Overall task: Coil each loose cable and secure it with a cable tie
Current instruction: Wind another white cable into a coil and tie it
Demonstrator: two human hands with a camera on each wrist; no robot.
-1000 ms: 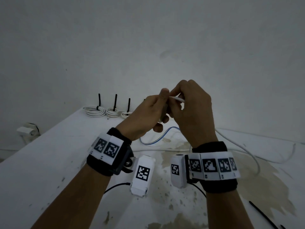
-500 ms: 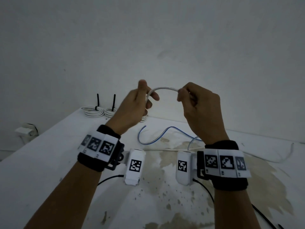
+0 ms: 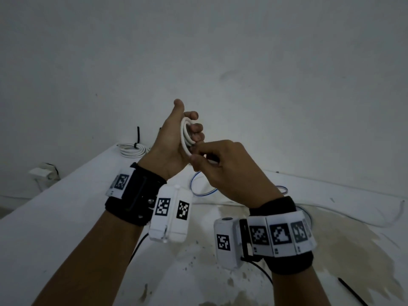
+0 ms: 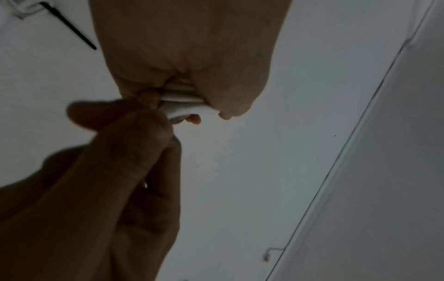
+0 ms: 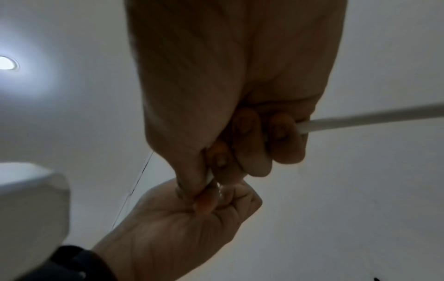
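Observation:
My left hand [image 3: 176,138] is raised above the table with its fingers curled round a small coil of white cable [image 3: 186,138]; the thumb points up. My right hand [image 3: 220,166] sits just below and to the right, pinching the cable's loose run against the coil. In the right wrist view the white cable [image 5: 360,119] leaves my curled fingers toward the right. The left wrist view shows the cable loops [image 4: 185,98] pressed in my palm, with the right hand's fingers [image 4: 125,133] touching them.
A tied white coil [image 3: 132,149] with an upright black tie lies at the table's far left corner. A blue-and-white cable [image 3: 205,191] and a long white cable [image 3: 375,224] trail over the stained table [image 3: 66,217]. A black cable tie [image 3: 351,290] lies at the front right.
The hands, spread apart with an arc of cable between them, have come together. The cable now forms loops in my left hand, which has turned palm to the right.

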